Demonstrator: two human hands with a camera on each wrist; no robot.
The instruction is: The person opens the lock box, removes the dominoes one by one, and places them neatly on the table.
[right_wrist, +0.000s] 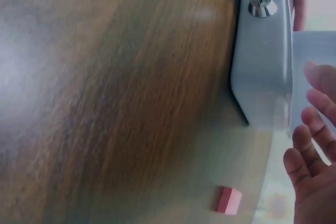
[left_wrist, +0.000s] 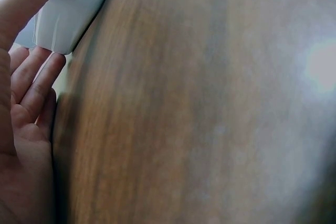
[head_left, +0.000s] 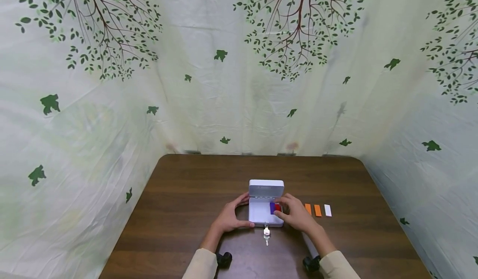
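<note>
A white lidded box (head_left: 259,212) lies on the table with its hinged lid (head_left: 266,189) raised at the back. My left hand (head_left: 230,216) holds the box's left side, thumb at the front corner and fingers toward the back. Over the right half of the box, my right hand (head_left: 297,215) pinches a red block (head_left: 277,207) between thumb and fingers. A purple block (head_left: 272,209) is just left of it, inside the box. Keys (head_left: 267,233) hang from the lock (right_wrist: 262,6) on the front wall. In the right wrist view, the thumb-to-block contact is hidden.
Right of the box, two orange blocks (head_left: 317,210) and a white block (head_left: 328,210) lie in a row on the brown wooden table (head_left: 179,212). A reddish block (right_wrist: 230,201) shows in the right wrist view. Leaf-printed white curtains (head_left: 209,104) surround the table.
</note>
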